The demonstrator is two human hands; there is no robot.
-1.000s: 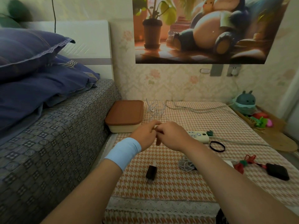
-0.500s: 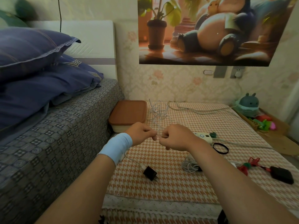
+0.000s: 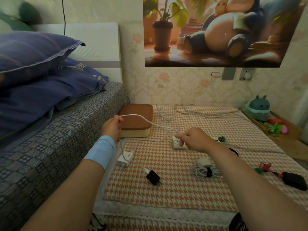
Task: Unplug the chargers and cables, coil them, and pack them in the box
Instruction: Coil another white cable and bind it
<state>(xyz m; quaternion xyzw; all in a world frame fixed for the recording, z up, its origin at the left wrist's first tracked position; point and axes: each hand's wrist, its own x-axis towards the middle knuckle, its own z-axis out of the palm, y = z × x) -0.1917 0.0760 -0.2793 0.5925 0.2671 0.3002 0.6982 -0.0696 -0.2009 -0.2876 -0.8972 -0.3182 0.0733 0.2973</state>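
My left hand [image 3: 111, 126] grips a white cable [image 3: 146, 121] in front of the closed box with a brown lid [image 3: 136, 117]. The cable arcs right to my right hand [image 3: 194, 139], which pinches it above a white power strip [image 3: 177, 144]. From my left hand the cable also drops to a white charger [image 3: 125, 158] on the checked cloth. A black charger [image 3: 153, 177] lies nearer me. A coiled white cable with a black strap [image 3: 204, 171] lies under my right forearm.
A bed with blue pillows [image 3: 41, 77] borders the left. A loose white cable tangle [image 3: 165, 112] lies behind the box. A black pouch with red ties [image 3: 295, 180] sits at right. Toys [image 3: 259, 105] and wall sockets [image 3: 247, 75] are at the far right.
My hands were together pinching the cable; they have pulled apart, left hand going left toward the box, right hand going right over the power strip. The white charger now shows.
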